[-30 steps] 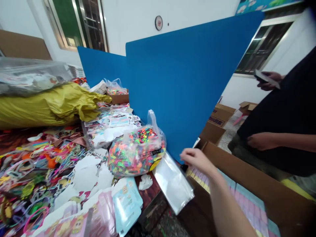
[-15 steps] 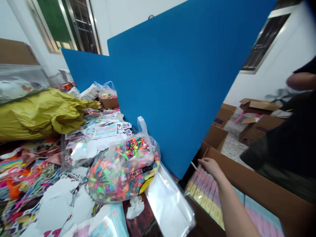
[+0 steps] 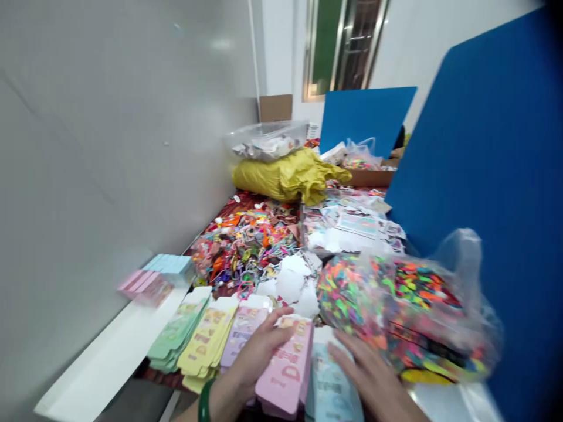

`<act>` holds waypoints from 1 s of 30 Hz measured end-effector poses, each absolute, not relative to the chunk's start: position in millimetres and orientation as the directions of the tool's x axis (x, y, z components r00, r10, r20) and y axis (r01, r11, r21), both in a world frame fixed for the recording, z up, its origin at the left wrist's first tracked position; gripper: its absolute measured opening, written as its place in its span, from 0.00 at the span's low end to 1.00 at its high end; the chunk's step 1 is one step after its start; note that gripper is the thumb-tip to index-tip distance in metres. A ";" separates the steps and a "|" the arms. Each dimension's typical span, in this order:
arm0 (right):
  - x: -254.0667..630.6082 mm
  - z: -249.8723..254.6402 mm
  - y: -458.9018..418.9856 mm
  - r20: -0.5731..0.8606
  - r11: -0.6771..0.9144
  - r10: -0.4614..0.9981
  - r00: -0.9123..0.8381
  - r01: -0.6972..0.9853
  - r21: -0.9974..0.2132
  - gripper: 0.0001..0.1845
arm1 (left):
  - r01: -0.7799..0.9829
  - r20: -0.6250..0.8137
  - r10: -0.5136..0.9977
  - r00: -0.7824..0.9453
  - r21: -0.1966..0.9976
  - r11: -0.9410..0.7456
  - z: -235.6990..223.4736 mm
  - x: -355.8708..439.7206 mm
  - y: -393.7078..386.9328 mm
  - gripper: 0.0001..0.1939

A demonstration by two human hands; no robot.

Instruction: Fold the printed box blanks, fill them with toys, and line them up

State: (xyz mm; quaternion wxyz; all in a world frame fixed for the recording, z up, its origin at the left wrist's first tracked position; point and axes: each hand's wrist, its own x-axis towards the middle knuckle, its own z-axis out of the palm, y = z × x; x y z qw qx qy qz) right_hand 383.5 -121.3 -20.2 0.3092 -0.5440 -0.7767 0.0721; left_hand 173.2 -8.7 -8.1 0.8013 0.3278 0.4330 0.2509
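Observation:
My left hand [image 3: 253, 354] lies with fingers stretched over a stack of pink cards [image 3: 285, 372] at the table's near edge; a green bangle sits on its wrist. My right hand [image 3: 367, 375] rests flat, fingers apart, on a stack of pale blue cards [image 3: 328, 390] just right of the pink ones. Purple [image 3: 241, 334], yellow [image 3: 209, 346] and green [image 3: 178, 334] card stacks lie to the left. A clear bag of small neon-coloured pieces [image 3: 400, 310] sits just beyond my right hand.
A blue board [image 3: 497, 193] stands along the right; a grey wall with a white ledge [image 3: 109, 351] runs along the left. Colourful bands [image 3: 246, 246], white cutouts [image 3: 292, 281], stickers, a yellow sack [image 3: 285, 176] and a clear bag crowd the table behind. More cards [image 3: 153, 278] sit on the ledge.
The view has swung left from the cardboard box and the other person to the table. My right hand left the box; both hands now rest on card stacks at the near edge.

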 end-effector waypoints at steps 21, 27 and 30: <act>242.0 -36.9 199.5 0.236 0.027 0.953 0.190 0.723 -0.691 0.05 | -0.317 -0.269 0.874 0.406 0.855 0.410 -52.0 -3.3 42.3 0.31; 249.0 -52.0 222.1 0.210 -0.012 0.953 0.219 0.719 -0.694 0.06 | -0.320 -0.250 0.890 0.381 0.868 0.381 -51.4 -12.3 50.3 0.25; 263.7 -33.9 205.6 0.205 -0.006 0.949 0.239 0.667 -0.745 0.12 | -0.234 -0.286 0.884 0.369 0.892 0.387 -52.2 -9.8 55.9 0.23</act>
